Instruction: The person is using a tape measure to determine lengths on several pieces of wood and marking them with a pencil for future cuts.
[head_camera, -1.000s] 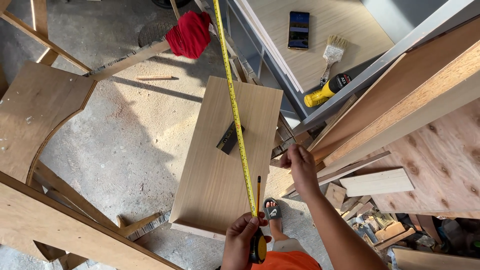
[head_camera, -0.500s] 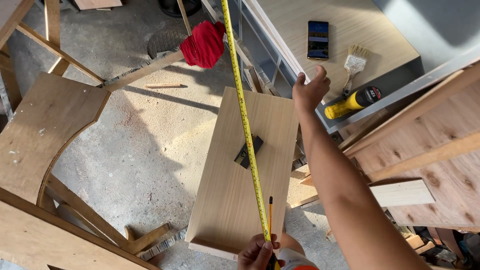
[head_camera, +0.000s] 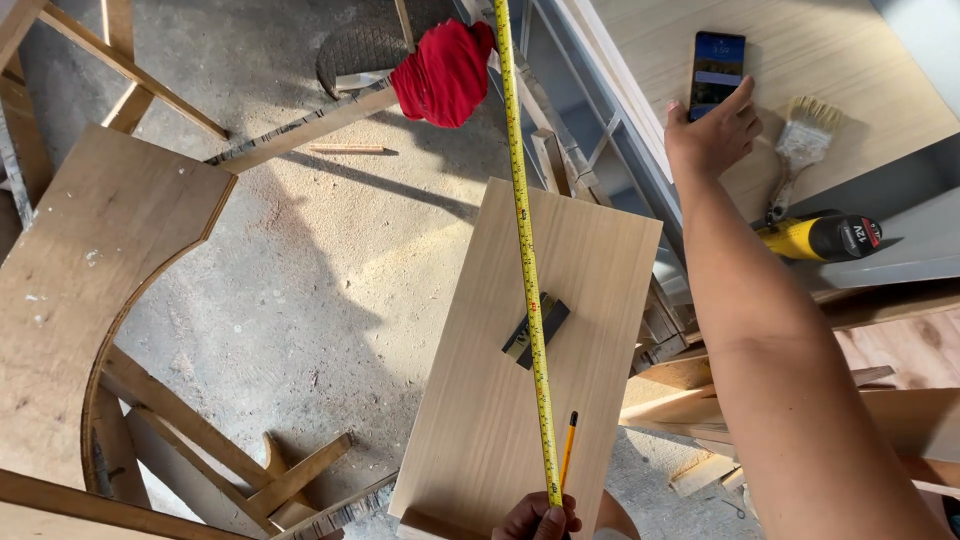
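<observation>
We count one tape measure (head_camera: 527, 250), one pencil (head_camera: 567, 451), one phone (head_camera: 716, 72), one paintbrush (head_camera: 797, 162), one red cloth (head_camera: 445, 72).

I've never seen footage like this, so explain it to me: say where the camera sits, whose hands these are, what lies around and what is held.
The camera is worn on a person's head and looks down at their own bare hands in a woodworking space. The left hand, at the bottom edge, holds a yellow tape measure stretched up over a pale wooden board. On that board lie a small dark block and a pencil. The right hand reaches to a phone on a light tabletop, beside a paintbrush and a yellow power tool. Sawdust covers the floor.
</observation>
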